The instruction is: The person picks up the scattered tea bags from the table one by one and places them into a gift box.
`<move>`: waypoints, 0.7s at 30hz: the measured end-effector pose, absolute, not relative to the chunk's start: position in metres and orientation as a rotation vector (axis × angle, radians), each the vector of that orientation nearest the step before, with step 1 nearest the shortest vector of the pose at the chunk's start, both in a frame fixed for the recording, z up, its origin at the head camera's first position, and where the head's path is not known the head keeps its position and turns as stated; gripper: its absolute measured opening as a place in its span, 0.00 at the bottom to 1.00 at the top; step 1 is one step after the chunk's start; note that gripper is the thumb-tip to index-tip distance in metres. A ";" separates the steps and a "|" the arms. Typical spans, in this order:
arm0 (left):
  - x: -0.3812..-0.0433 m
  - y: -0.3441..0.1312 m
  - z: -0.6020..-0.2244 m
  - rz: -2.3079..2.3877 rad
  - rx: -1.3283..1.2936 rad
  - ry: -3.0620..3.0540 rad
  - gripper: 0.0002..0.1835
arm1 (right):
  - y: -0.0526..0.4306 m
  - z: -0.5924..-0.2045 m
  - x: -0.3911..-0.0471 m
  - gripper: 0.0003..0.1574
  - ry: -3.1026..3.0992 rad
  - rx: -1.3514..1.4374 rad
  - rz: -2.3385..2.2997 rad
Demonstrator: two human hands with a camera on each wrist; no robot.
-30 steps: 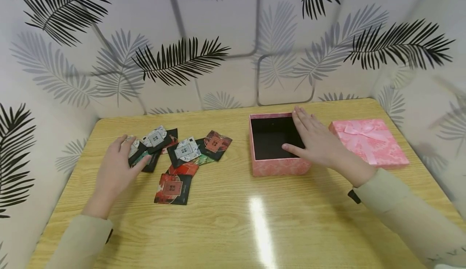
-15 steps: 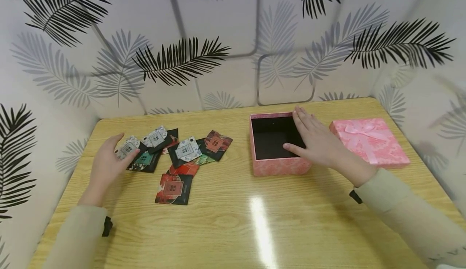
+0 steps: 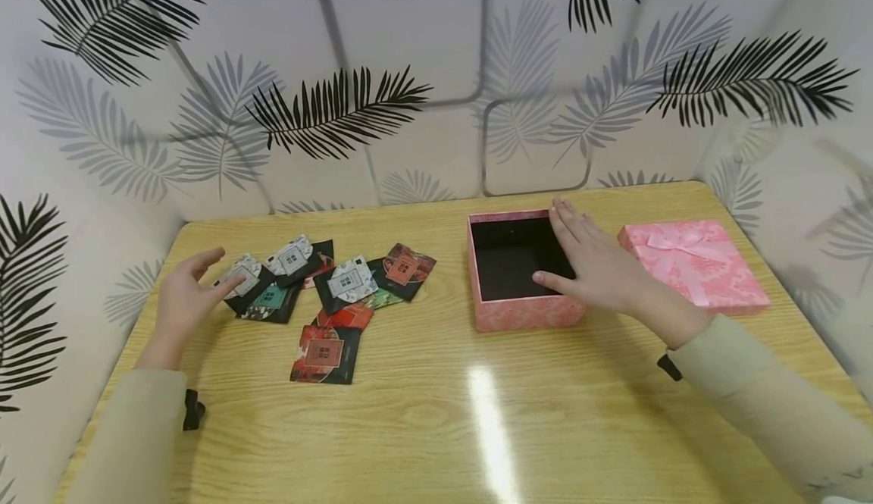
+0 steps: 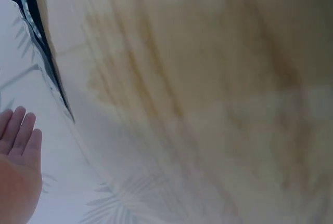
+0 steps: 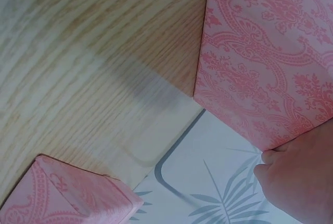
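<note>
My left hand (image 3: 180, 301) is beside the left end of a pile of small flat packets, its fingers apart and holding nothing. Its thumb tip reaches over a black-and-white packet (image 3: 252, 280); I cannot tell whether they touch. A packet with a green label (image 3: 269, 298) lies beneath that one. In the left wrist view, the left hand (image 4: 20, 167) shows straight fingers, and packet edges (image 4: 47, 52) stand out at the upper left. My right hand (image 3: 600, 265) rests with straight fingers over the right rim of a pink box (image 3: 525, 314) with a black inside.
The pink lid (image 3: 709, 277) with a ribbon bow lies right of the box on the wooden table (image 3: 409, 428). Several more packets overlap at centre left, a red-and-black packet (image 3: 323, 354) nearest me. A leaf-patterned covering (image 3: 436, 140) rises behind the table.
My left hand has drawn back to the left from the packets, uncovering the black-and-white packet and the green-labelled one. The right hand has stayed on the box.
</note>
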State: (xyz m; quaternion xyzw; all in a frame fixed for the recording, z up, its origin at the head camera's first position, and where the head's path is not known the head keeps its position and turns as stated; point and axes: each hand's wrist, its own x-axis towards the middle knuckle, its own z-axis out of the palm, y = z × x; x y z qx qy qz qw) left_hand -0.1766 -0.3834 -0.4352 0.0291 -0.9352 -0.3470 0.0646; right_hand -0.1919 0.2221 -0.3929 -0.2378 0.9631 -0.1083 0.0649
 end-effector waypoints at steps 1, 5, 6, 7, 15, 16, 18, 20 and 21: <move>-0.177 -0.385 -0.436 -1.068 0.094 -2.830 0.36 | 0.222 -0.393 -0.192 0.67 2.908 -0.715 -0.327; -0.181 -0.390 -0.439 -1.140 0.129 -2.862 0.37 | 0.222 -0.394 -0.192 0.67 2.907 -0.704 -0.329; -0.182 -0.391 -0.440 -1.142 0.140 -2.876 0.37 | 0.222 -0.394 -0.192 0.67 2.906 -0.704 -0.330; -0.183 -0.392 -0.441 -1.140 0.149 -2.890 0.37 | 0.222 -0.394 -0.192 0.67 2.907 -0.704 -0.330; -0.189 -0.400 -0.447 -1.090 0.145 -2.996 0.39 | 0.222 -0.395 -0.191 0.66 2.921 -0.703 -0.326; -0.190 -0.401 -0.447 -1.077 0.138 -3.008 0.40 | 0.222 -0.395 -0.191 0.66 2.923 -0.705 -0.328; -0.191 -0.403 -0.449 -1.040 0.115 -3.024 0.40 | 0.222 -0.395 -0.191 0.66 2.926 -0.706 -0.333; -0.192 -0.402 -0.450 -0.997 0.090 -3.034 0.39 | 0.222 -0.395 -0.191 0.65 2.930 -0.703 -0.334; -0.192 -0.402 -0.449 -0.985 0.078 -3.036 0.39 | 0.222 -0.395 -0.191 0.65 2.932 -0.700 -0.332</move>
